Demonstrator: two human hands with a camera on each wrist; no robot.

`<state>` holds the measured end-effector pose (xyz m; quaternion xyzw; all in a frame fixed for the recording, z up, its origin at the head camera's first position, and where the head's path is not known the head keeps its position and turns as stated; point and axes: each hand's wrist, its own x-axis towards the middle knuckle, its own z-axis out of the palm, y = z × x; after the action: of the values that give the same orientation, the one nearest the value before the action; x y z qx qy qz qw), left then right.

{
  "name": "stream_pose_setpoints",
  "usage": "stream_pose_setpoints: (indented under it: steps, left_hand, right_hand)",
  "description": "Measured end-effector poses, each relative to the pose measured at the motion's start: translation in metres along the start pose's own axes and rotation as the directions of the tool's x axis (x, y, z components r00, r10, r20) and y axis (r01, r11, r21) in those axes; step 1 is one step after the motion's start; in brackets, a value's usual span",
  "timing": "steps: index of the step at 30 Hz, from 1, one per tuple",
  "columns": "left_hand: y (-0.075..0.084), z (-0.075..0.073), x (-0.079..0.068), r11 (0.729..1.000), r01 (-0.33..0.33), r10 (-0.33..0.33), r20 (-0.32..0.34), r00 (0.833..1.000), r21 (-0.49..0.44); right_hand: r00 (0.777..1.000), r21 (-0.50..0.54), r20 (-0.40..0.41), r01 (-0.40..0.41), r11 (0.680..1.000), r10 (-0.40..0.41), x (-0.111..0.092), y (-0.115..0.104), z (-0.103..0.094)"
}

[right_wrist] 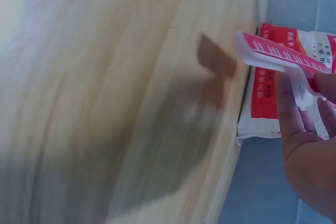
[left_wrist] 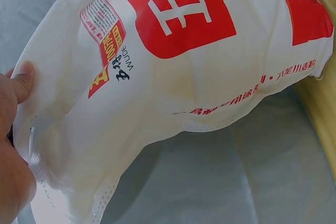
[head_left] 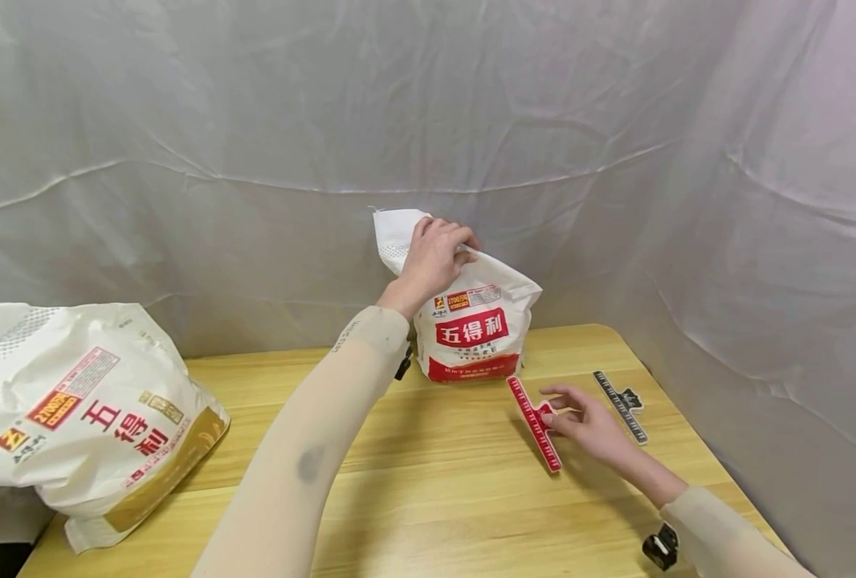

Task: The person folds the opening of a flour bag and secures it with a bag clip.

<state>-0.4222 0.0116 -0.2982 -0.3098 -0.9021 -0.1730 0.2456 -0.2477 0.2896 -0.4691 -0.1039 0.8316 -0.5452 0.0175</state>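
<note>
At the back of the table, a white and red flour bag [head_left: 482, 361] stands upright. My left hand [head_left: 431, 261] grips its top, which leans over to the left. Seen from the left wrist, the thumb [left_wrist: 23, 80] presses on the white plastic near the bag's upper end. My right hand [head_left: 590, 425] pinches a red sealing clip [head_left: 532, 421] with ruler-like marks by its handle. In the right wrist view the clip [right_wrist: 283, 53] is held above the table, its shadow falling on the wood, and the bag [right_wrist: 265, 85] shows behind it.
A black clip [head_left: 619, 405] of the same shape lies on the table to the right of my right hand. A larger white flour bag [head_left: 110, 417] with a gold base leans at the left. Grey cloth [head_left: 291, 241] hangs behind the wooden table [head_left: 428, 498].
</note>
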Motion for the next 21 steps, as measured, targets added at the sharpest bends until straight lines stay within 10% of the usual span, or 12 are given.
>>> stream_pose_setpoints:
  steps: [21]
  left_hand:
    - [0.0, -0.002, -0.003, 1.0, -0.001, 0.001, -0.007, 1.0, 0.001]
  right_hand:
    - [0.974, 0.007, -0.226, -0.011, 1.0, 0.012, 0.028, -0.048, -0.024]
